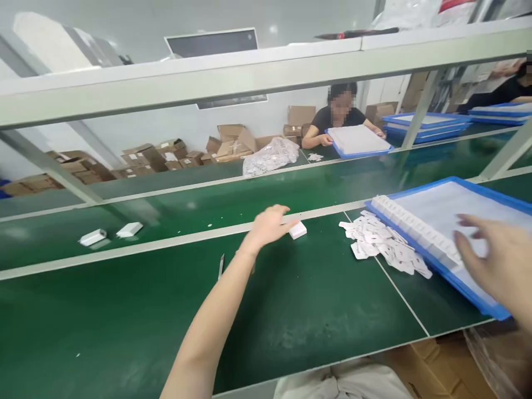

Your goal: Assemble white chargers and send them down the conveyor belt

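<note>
My left hand (pixel 270 226) reaches across the green table, fingers stretched out, its thumb beside a small white box-shaped piece (pixel 298 230); whether thumb and piece touch I cannot tell. My right hand (pixel 496 257) hovers over the blue tray (pixel 451 282) on the right, thumb and fingers apart with nothing between them. A row of white pieces (pixel 419 230) stands along the tray's left side, on a white lining. Left of the tray lies a loose heap of flat white cards or tabs (pixel 384 243).
A thin blade-like tool (pixel 221 266) lies behind my left forearm. Two white pieces, one of them a hollow box (pixel 93 238), rest on the sunken green strip beyond the pale rail (pixel 166 242). A shelf beam (pixel 187 80) crosses overhead. Opposite, a person holds another tray (pixel 359 139).
</note>
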The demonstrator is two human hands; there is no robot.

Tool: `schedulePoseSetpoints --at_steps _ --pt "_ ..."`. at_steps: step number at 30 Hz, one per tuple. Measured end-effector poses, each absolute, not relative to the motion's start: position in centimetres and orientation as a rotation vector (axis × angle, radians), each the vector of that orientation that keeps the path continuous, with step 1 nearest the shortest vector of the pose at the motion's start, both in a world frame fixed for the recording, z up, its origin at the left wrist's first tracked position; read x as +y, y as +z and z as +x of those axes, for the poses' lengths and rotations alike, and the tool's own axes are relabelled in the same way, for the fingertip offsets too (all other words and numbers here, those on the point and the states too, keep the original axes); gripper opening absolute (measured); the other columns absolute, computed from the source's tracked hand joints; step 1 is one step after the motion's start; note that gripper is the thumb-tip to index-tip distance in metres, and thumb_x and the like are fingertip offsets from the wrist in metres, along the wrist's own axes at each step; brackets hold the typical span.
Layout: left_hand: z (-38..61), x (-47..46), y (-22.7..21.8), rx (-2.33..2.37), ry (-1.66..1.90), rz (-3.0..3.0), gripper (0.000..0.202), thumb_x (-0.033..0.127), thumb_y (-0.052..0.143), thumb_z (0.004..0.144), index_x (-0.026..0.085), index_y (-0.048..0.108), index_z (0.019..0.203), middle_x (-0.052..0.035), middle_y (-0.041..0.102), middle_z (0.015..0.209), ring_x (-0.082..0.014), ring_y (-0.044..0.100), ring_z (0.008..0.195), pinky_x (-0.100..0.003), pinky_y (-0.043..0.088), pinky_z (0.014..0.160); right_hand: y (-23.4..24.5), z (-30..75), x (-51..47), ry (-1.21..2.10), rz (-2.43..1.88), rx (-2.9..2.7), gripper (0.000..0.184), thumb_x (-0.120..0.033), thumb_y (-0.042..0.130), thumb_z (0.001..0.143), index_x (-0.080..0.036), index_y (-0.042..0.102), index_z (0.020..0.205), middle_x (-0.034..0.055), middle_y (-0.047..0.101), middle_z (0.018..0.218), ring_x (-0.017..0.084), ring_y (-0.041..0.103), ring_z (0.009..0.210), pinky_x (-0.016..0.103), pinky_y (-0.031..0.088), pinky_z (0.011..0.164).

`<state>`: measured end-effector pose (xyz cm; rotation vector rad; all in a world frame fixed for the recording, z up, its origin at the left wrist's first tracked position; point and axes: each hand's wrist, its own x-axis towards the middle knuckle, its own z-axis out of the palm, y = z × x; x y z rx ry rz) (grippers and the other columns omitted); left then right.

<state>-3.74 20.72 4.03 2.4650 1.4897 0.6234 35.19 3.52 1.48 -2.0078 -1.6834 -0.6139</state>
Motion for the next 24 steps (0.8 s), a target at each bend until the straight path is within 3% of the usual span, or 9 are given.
schedulePoseSetpoints --at_steps 2,4,6,9,13,18,21,24 --pt "-2.5 22.2 0.8 1.47 0.502 2.425 0.045 0.051 0.073 0.077 0.014 0.067 0.102 -0.0139 0.071 0.109 -0.0315 0.066 0.105 -0.039 0.053 0.091 1.5 32.3 6.4 -0.27 -1.822 -2.093 0.046 -0.039 0.035 0.099 -0.013 0.064 0.124 0.0202 0.071 0.115 0.034 0.067 0.104 0.046 0.054 0.084" --pt "-1.6 23.0 -1.5 1.456 0.477 2.387 0.04 0.043 0.077 0.073 0.013 0.067 0.097 -0.0155 0.071 0.105 -0.0334 0.066 0.104 -0.04 0.053 0.09 0.7 29.7 9.8 -0.131 -1.726 -2.331 0.039 -0.037 0.041 0.098 -0.021 0.07 0.117 0.0109 0.072 0.117 0.031 0.064 0.113 0.044 0.051 0.096" --pt "-1.3 23.1 -2.2 1.42 0.531 2.362 0.036 0.036 0.077 0.073 0.012 0.066 0.097 -0.0167 0.07 0.106 -0.0341 0.066 0.104 -0.041 0.053 0.089 -0.5 28.0 13.4 -0.096 -1.729 -2.433 0.033 -0.032 0.047 0.097 -0.018 0.073 0.114 0.0112 0.072 0.119 0.031 0.062 0.116 0.045 0.048 0.102" --pt "-1.3 22.2 -0.7 1.27 0.725 2.351 0.038 0.031 0.074 0.077 0.015 0.062 0.109 -0.0143 0.068 0.116 -0.03 0.067 0.106 -0.039 0.055 0.088 -1.9 27.1 17.7 -0.119 -1.832 -2.477 0.029 -0.028 0.056 0.097 -0.014 0.068 0.119 0.0142 0.068 0.122 0.029 0.06 0.118 0.048 0.047 0.102" --pt "-1.7 19.3 3.0 1.009 1.027 2.372 0.046 0.027 0.073 0.079 0.022 0.053 0.12 -0.0092 0.064 0.128 -0.0238 0.062 0.121 -0.039 0.049 0.104 -2.3 26.6 20.7 -0.132 -1.887 -2.516 0.026 -0.035 0.063 0.097 -0.015 0.066 0.113 0.0093 0.066 0.121 0.024 0.062 0.114 0.05 0.048 0.101" --pt "-2.0 16.8 5.2 0.481 1.485 2.34 0.051 0.017 0.076 0.077 0.022 0.047 0.119 -0.0152 0.066 0.129 -0.0247 0.062 0.124 -0.042 0.053 0.099 -2.4 25.9 21.7 -0.044 -1.787 -2.518 0.02 -0.033 0.065 0.096 -0.014 0.069 0.096 0.0077 0.071 0.103 0.023 0.066 0.102 0.048 0.05 0.098" --pt "-2.5 16.6 5.4 0.434 1.669 2.325 0.053 0.017 0.078 0.078 0.021 0.046 0.121 -0.0182 0.065 0.13 -0.0252 0.063 0.124 -0.042 0.054 0.098 -1.4 25.7 21.9 0.063 -1.639 -2.44 0.026 -0.033 0.055 0.098 -0.015 0.073 0.095 0.0116 0.074 0.101 0.026 0.07 0.095 0.044 0.055 0.089" --pt "-3.2 16.7 5.6 0.399 1.75 2.361 0.056 0.018 0.077 0.08 0.02 0.047 0.127 -0.0187 0.065 0.13 -0.0249 0.063 0.124 -0.04 0.055 0.099 1.5 24.6 20.8 0.111 -1.459 -2.312 0.042 -0.036 0.034 0.104 -0.019 0.072 0.109 0.0115 0.071 0.114 0.024 0.069 0.096 0.036 0.057 0.081"
